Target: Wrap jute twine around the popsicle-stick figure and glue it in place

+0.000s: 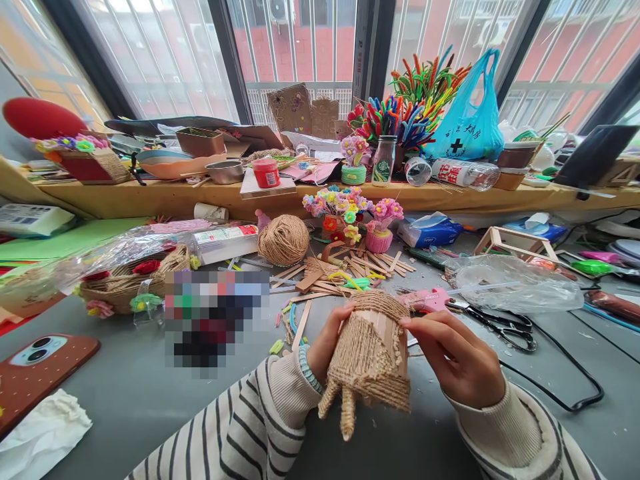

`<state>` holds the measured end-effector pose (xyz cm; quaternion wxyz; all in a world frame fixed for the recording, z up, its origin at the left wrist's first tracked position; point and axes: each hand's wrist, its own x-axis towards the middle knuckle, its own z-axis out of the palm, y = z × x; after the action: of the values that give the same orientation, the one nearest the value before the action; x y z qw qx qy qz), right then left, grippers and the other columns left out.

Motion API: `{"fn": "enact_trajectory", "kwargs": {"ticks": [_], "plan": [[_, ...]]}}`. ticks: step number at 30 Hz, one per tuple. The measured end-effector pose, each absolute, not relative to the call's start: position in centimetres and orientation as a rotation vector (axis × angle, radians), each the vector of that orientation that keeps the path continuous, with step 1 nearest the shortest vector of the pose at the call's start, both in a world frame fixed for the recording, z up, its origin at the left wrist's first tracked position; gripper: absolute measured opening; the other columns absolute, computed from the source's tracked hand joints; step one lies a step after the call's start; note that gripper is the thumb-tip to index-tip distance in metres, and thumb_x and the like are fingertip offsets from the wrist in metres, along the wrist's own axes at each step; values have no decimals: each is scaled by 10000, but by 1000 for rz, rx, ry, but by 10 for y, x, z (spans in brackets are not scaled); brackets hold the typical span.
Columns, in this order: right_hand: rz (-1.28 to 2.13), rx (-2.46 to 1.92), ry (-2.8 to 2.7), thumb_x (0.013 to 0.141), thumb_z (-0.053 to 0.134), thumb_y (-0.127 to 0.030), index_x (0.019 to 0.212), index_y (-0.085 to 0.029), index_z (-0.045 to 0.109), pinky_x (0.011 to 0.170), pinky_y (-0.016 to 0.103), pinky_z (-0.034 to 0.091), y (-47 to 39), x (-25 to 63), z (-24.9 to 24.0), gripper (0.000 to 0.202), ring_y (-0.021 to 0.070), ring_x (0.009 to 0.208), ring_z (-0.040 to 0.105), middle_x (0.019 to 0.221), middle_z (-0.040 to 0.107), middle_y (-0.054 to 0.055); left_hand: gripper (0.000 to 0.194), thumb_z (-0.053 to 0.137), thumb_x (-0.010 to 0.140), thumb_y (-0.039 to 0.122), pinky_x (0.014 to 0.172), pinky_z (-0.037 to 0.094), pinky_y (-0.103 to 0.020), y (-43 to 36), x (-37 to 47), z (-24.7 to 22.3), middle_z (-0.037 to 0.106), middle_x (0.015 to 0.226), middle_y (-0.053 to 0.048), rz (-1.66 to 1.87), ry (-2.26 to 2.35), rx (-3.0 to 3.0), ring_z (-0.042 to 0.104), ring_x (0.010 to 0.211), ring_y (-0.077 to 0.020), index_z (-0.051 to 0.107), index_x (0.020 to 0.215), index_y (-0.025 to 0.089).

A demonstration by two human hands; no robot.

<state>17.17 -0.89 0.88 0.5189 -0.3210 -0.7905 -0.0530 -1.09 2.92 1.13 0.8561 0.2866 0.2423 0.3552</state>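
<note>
Gray tbl (135,400): twine ball (283,240), sticks (376,263), scissors (494,320) nr; both hands (324,341) (461,355) holding twine-wrapped craft (360,350).

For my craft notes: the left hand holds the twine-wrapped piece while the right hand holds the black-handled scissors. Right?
No: the head view shows the right hand at the twine-wrapped piece's upper edge; the black-handled scissors lie on the grey table. The left hand does hold it.

Craft piece (367,353) between the hands (324,340) (457,357); phone (55,370) left, scissors (493,315) right on the table (130,400); twine ball (283,240) and sticks (373,262) behind
</note>
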Motion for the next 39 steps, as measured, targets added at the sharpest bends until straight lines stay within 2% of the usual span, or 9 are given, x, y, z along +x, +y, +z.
{"fn": "enact_trajectory", "kwargs": {"ticks": [4,9,13,16,20,24,28,33,39], "plan": [[-130,-763,-1893,827,518,23,1127,-205,643,615,207,538,-8,173,5,397,116,684,642,811,666,32,368,721,628,433,938,477,-373,25,-10,12,757,876,-95,891,552,637,659,1057,-328,685,860,149],[-135,-759,-1900,821,514,40,1120,-197,637,582,207,517,-8,174,5,401,113,661,614,794,636,31,353,709,662,476,989,455,-371,22,-10,9,761,854,-99,898,528,699,652,1085,-313,694,806,154],[-127,-758,-1887,829,512,32,1137,-224,641,562,208,518,-8,173,6,421,113,649,618,785,636,22,473,730,636,544,984,464,-401,21,-11,6,763,933,-109,907,555,704,650,1089,-335,702,895,150],[-122,-755,-1888,825,510,37,1142,-222,642,568,207,520,-9,173,6,430,112,652,619,794,637,23,531,742,634,537,1004,452,-404,21,-11,5,747,1045,-114,951,560,718,629,1128,-338,691,989,144],[-124,-755,-1896,809,513,57,1129,-197,639,590,202,515,-9,174,5,428,107,667,611,808,631,27,509,742,668,480,1037,430,-399,20,-11,5,720,1141,-109,1027,530,743,598,1184,-331,677,1056,156],[-135,-756,-1899,811,508,64,1121,-183,629,603,199,507,-8,174,4,414,103,678,596,809,621,28,472,745,680,470,1058,418,-405,19,-11,5,731,1117,-103,997,519,718,595,1196,-328,701,1039,166],[-133,-766,-1891,810,510,56,1124,-194,633,582,198,502,-8,174,3,420,105,668,594,796,623,25,486,747,668,539,1073,407,-410,19,-10,8,747,1081,-96,967,467,701,599,1196,-327,730,987,173],[-109,-775,-1869,814,511,38,1143,-227,648,558,201,505,-9,173,5,444,110,644,608,773,633,19,656,704,633,678,1038,437,-462,19,-11,8,751,1057,-134,862,440,703,604,1180,-362,723,1036,160],[-102,-766,-1892,824,509,32,1163,-222,645,583,203,520,-10,172,4,445,113,659,618,789,637,25,540,708,715,534,1069,416,-437,21,-11,1,730,1123,-119,968,486,743,596,1199,-333,698,1102,158]]}}
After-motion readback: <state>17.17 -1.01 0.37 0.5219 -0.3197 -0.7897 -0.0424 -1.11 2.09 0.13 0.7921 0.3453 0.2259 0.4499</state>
